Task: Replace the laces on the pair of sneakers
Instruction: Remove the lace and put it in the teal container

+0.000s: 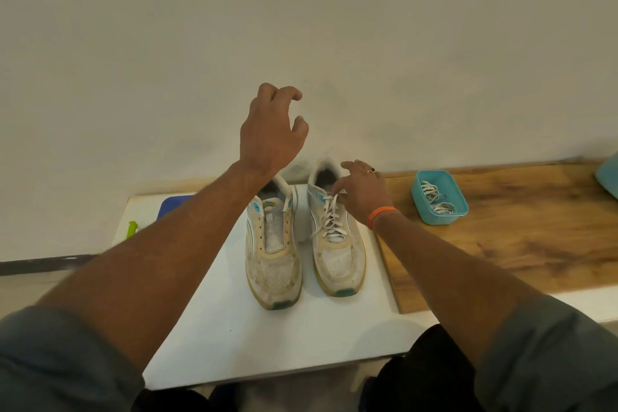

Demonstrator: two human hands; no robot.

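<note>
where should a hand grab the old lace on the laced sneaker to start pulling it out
Pinch the lace at its loose top ends by the collar of the laced sneaker, coming from above. The crossings below lie flat against the tongue, so they offer little to grip. The right hand is already there.

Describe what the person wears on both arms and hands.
Both forearms are bare, with grey sleeves rolled up near the elbows. The right wrist carries an orange wristband, and the right hand wears a ring with a dark stone. The left hand wears nothing.
</note>
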